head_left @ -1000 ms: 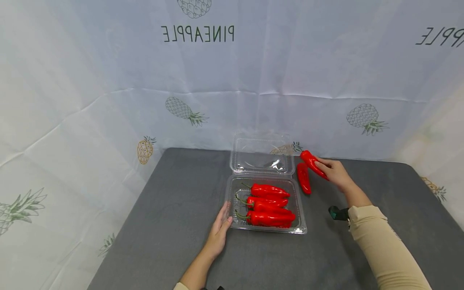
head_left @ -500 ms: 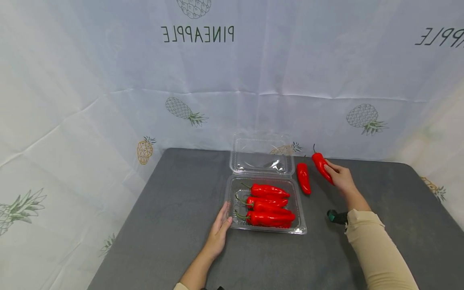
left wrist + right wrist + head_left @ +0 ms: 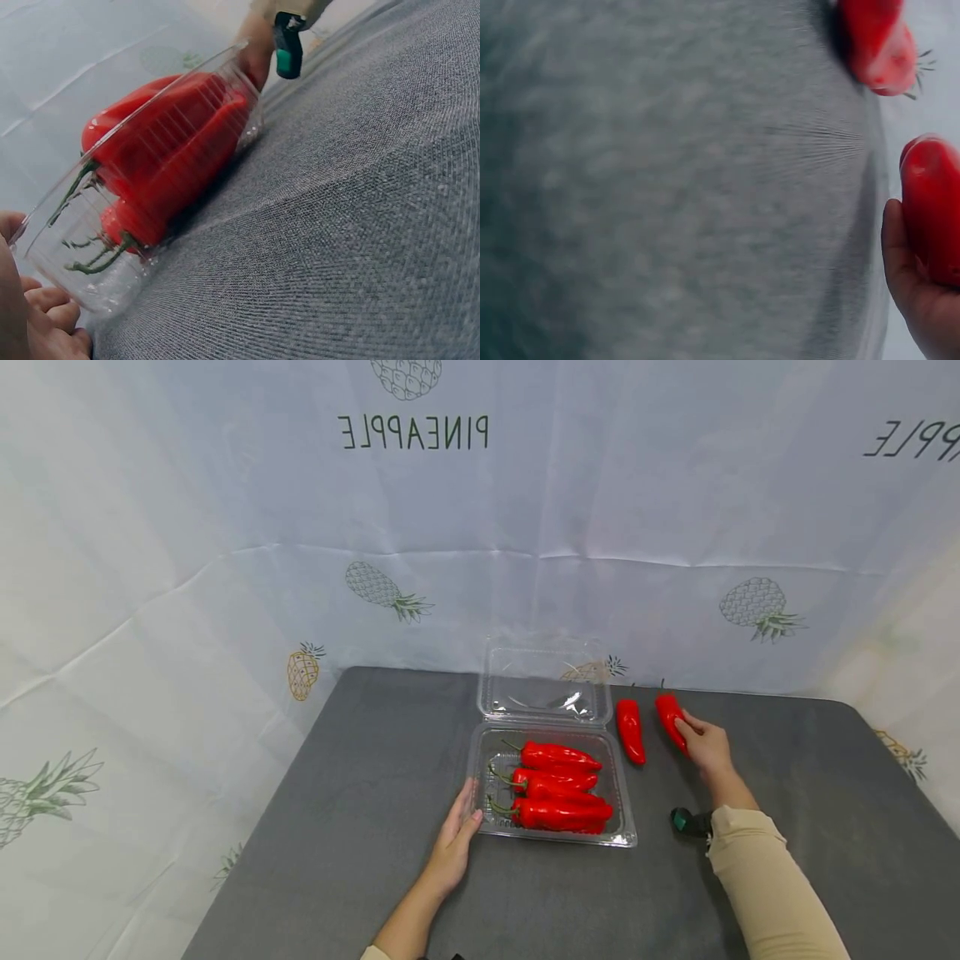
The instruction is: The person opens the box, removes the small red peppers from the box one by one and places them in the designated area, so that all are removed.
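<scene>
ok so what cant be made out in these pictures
Head: part of the held pepper, covered by the right hand.
Head: the exact number of peppers in the tray, as they overlap.
Left wrist: part of the left hand, cut off by the left edge.
Right wrist: the rest of the loose pepper, cut off by the top edge.
Right wrist: the weave of the grey table cover, lost to blur.

Soft light, glare on the clear lid [image 3: 543, 685], blurry right wrist view.
</scene>
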Demonstrator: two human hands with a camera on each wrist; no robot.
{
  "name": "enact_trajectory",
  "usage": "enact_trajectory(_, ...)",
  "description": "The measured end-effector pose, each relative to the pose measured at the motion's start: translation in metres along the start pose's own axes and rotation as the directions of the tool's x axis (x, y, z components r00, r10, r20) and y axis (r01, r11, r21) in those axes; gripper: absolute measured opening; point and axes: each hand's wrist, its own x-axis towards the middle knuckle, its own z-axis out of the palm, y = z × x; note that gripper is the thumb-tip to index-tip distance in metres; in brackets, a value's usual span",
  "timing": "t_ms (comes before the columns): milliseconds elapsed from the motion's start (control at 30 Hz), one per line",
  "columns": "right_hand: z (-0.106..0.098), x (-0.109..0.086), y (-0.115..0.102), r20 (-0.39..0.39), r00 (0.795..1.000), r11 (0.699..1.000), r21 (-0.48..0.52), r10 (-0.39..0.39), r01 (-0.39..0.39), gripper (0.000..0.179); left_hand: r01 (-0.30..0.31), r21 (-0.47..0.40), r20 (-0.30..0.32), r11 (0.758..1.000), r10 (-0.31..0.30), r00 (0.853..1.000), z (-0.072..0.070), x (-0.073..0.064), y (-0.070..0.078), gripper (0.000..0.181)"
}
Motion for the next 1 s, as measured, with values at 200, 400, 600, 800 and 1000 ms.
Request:
enact_trajectory(200, 0.007, -0.001, 0.001, -0.002, 1.0, 0.996, -0.089, -0.021, 0.021, 0.052, 0.002, 0.0, -0.004, 1.0, -0.002, 1.0, 0.0, -0.001, 0.001, 0.057)
enact_trajectory(400, 0.011, -0.002, -0.002, -0.047, 0.999, 0.993, -0.113, -0.026, 0.021, 0.049, -0.006, 0.004, -0.006, 1.0, 0.006, 1.0, 0.001, 0.0, 0.002, 0.057)
enact_trajectory(600, 0.013, -0.003, -0.001, -0.095, 0.994, 0.983, -0.178, -0.052, 0.035, 0.047, -0.001, 0.0, -0.01, 1.0, 0.001, 1.0, 0.001, -0.001, 0.001, 0.057)
enact_trajectory(800, 0.013, -0.004, -0.001, -0.094, 0.993, 0.975, -0.215, -0.074, 0.052, 0.046, -0.01, 0.005, -0.001, 1.0, 0.01, 1.0, 0.0, 0.0, 0.0, 0.057)
enact_trajectory(1000, 0.012, -0.002, 0.0, -0.075, 0.995, 0.978, -0.205, -0.065, 0.049, 0.048, -0.007, -0.001, 0.004, 1.0, 0.007, 1.0, 0.0, 0.001, 0.0, 0.057)
